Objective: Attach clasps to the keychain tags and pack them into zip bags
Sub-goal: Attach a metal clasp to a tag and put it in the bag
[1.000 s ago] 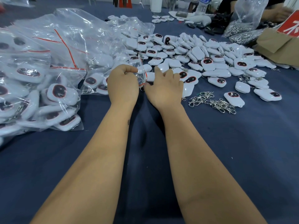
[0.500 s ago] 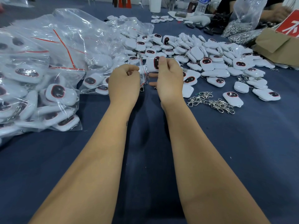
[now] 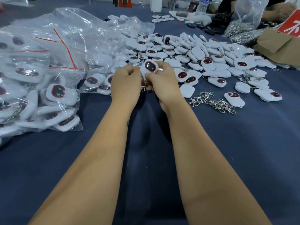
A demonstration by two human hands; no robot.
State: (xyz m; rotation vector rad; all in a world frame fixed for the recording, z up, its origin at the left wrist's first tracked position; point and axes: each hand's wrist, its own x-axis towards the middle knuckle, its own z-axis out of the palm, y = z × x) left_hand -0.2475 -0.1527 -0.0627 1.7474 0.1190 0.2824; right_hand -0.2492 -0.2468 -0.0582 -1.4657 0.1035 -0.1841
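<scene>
A white keychain tag [image 3: 150, 67] with a dark oval face ringed in red is held up between both hands above the blue cloth. My right hand [image 3: 162, 82] grips its right side and underside. My left hand [image 3: 125, 82] pinches at its left edge, fingers curled. A bit of metal clasp shows below between the hands; what holds it is hidden. A heap of loose tags [image 3: 203, 59] lies behind and to the right. Loose silver clasps [image 3: 212, 102] lie right of my right wrist.
Clear zip bags with red seals, filled with tags [image 3: 40, 88], are stacked on the left. A small filled bag [image 3: 97, 82] lies just left of my left hand. A cardboard box [image 3: 279, 46], a bag of clasps [image 3: 243, 28] and another person's hand sit far right.
My right hand picked a tag from the heap, lifted it and turned its dark face up. My left hand let the small bag's edge go and closed in on the tag.
</scene>
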